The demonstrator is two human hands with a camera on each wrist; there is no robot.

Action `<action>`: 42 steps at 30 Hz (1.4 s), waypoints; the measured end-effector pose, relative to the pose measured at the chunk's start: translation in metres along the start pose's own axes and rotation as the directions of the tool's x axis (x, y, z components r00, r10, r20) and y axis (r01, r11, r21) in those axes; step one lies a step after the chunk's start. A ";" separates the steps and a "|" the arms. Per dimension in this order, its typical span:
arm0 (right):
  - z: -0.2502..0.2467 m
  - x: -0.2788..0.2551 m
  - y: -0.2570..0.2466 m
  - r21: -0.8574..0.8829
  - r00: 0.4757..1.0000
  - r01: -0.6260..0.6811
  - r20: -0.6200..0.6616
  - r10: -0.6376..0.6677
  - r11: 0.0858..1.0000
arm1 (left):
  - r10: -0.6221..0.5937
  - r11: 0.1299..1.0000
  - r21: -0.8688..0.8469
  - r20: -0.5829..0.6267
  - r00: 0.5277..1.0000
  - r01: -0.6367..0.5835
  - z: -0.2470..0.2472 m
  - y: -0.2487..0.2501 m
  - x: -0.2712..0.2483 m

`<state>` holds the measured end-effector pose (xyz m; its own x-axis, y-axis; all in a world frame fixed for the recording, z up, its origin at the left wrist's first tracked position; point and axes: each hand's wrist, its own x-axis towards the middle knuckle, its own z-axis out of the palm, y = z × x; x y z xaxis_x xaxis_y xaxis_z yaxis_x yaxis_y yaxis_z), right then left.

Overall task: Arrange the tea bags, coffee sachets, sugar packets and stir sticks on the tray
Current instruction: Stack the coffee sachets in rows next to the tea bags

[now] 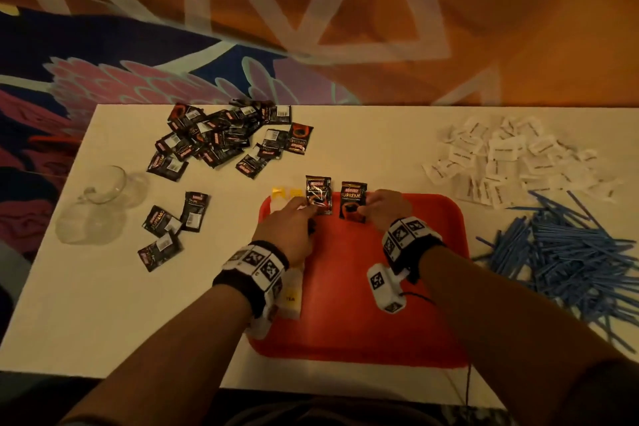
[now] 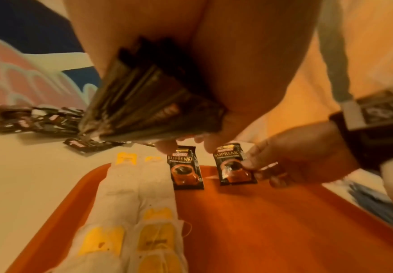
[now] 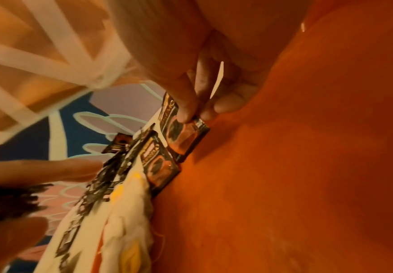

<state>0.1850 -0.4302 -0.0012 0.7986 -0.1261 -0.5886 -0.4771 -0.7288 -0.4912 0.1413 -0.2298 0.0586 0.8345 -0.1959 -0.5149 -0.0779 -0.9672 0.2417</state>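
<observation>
At the far left of the white bench (image 1: 86,304) a clear glass cup (image 1: 103,197) lies on its side. Beyond it sprawls a loose heap of black coffee sachets (image 1: 221,135), with three more strays (image 1: 173,228) nearer the front edge.

Next comes the red tray (image 1: 397,304). Along its left side the tea bags (image 2: 139,212) lie in two rows, white with yellow tags, the farthest ones reaching over the tray's far rim.

The left hand (image 1: 288,228) hovers over the tray's far left part. Its grip is wrapped round a fanned stack of sachets (image 2: 148,103), pressed into the palm, while its fingertips (image 2: 167,147) reach down to the top edge of a placed sachet (image 1: 318,194), which lies face up across the tray's far rim just beside the tea bags.

A little to the right, apart from the first, lies a second sachet (image 1: 353,201), also face up at the far rim. The right hand (image 1: 389,209) has it by the right edge, grip narrow, thumb and fingers pinching it against the tray.

Farther right, off the tray, a pile of white sugar packets (image 1: 511,156) sits toward the back of the bench, and in front of it a big tangle of blue stir sticks (image 1: 570,252).
</observation>
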 end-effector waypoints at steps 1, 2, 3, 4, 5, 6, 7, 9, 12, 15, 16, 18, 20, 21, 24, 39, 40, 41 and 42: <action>0.003 0.005 -0.001 0.032 0.999 -0.034 -0.006 0.035 0.999 | 0.024 0.997 0.066 0.042 0.999 -0.027 0.002 0.000 0.006; 0.006 0.009 -0.001 0.055 0.998 -0.057 -0.017 0.058 0.997 | 0.033 0.993 0.110 0.081 0.996 -0.042 0.004 0.001 0.012; 0.008 0.013 -0.002 0.075 0.997 -0.071 -0.025 0.073 0.995 | 0.029 0.988 0.145 0.113 0.993 -0.046 0.006 0.002 0.017; 0.011 0.016 -0.002 0.099 0.996 -0.083 -0.031 0.087 0.992 | 0.022 0.983 0.178 0.139 0.990 -0.047 0.007 0.002 0.023; 0.013 0.019 -0.002 0.126 0.994 -0.097 -0.039 0.102 0.987 | 0.008 0.977 0.207 0.159 0.987 -0.041 0.008 0.004 0.027; 0.016 0.021 -0.003 0.151 0.993 -0.105 -0.045 0.113 0.983 | -0.006 0.972 0.233 0.174 0.985 -0.036 0.009 0.004 0.031; 0.018 0.023 -0.003 0.160 0.992 -0.110 -0.050 0.119 0.981 | -0.013 0.967 0.253 0.183 0.983 -0.034 0.011 0.005 0.034; 0.020 0.026 -0.004 0.139 0.991 -0.112 -0.056 0.121 0.984 | -0.011 0.961 0.273 0.193 0.981 -0.043 0.015 0.003 0.039; 0.022 0.028 -0.003 0.158 0.989 -0.124 -0.065 0.136 0.980 | -0.005 0.955 0.291 0.211 0.977 -0.058 0.022 0.000 0.042; 0.023 0.028 -0.003 0.139 0.990 -0.109 -0.073 0.120 0.984 | 0.005 0.956 0.283 0.226 0.974 -0.071 0.026 -0.002 0.042; 0.024 0.028 -0.003 0.139 0.990 -0.106 -0.076 0.117 0.985 | 0.006 0.958 0.278 0.226 0.974 -0.070 0.027 -0.003 0.042; 0.025 0.028 -0.003 0.158 0.989 -0.111 -0.079 0.125 0.981 | 0.012 0.960 0.271 0.205 0.979 -0.069 0.029 -0.003 0.041; 0.026 0.029 -0.002 0.177 0.988 -0.118 -0.078 0.133 0.977 | 0.023 0.962 0.266 0.167 0.986 -0.067 0.030 -0.003 0.041; 0.026 0.029 -0.001 0.186 0.988 -0.119 -0.077 0.135 0.975 | 0.023 0.962 0.265 0.156 0.987 -0.064 0.030 -0.003 0.042; 0.027 0.029 0.000 0.217 0.987 -0.118 -0.081 0.139 0.969 | -0.002 0.964 0.261 0.172 0.985 -0.043 0.030 -0.004 0.047; 0.030 0.028 0.002 0.242 0.989 -0.105 -0.079 0.127 0.965 | 0.027 0.972 0.227 0.178 0.984 -0.067 0.034 -0.007 0.043; 0.030 0.027 0.002 0.240 0.989 -0.105 -0.078 0.127 0.965 | 0.030 0.973 0.222 0.178 0.984 -0.070 0.035 -0.007 0.043; 0.030 0.027 0.003 0.242 0.989 -0.100 -0.080 0.123 0.965 | 0.035 0.972 0.223 0.176 0.984 -0.074 0.035 -0.008 0.043; 0.030 0.027 0.004 0.248 0.989 -0.096 -0.083 0.119 0.964 | 0.038 0.971 0.227 0.173 0.984 -0.078 0.034 -0.009 0.043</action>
<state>0.1936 -0.4161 -0.0379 0.7635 -0.2677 -0.5877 -0.6274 -0.5233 -0.5767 0.1591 -0.2354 0.0061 0.7241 -0.2579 -0.6396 -0.2643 -0.9604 0.0879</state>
